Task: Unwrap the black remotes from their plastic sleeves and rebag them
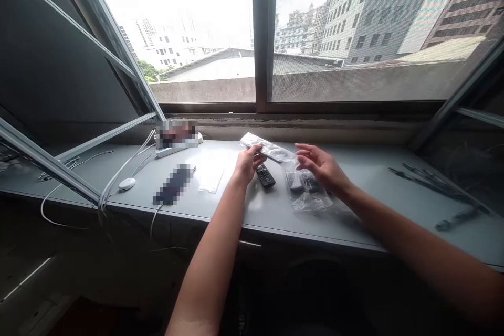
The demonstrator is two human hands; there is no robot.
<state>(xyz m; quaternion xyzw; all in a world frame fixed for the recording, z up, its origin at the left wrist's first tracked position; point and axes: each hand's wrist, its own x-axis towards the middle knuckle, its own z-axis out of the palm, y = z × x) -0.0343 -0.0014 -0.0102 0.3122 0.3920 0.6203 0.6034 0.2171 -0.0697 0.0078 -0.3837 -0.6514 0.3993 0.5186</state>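
Observation:
My left hand [247, 161] is closed around the top of a black remote control [264, 175], which rests on the grey window ledge [354, 220]. Just behind that hand lies a long clear plastic bag [263, 147]. My right hand [318, 164] hovers with its fingers spread and slightly curled above a second clear bag [307, 194] that has dark items inside. That hand holds nothing that I can see.
A small flat clear bag [210, 181] lies left of the remote. Further left are a blurred dark object [173, 185], a white power strip [177, 144], white cables [118, 173] and a round white puck [126, 184]. Black cable ties [437, 184] lie far right.

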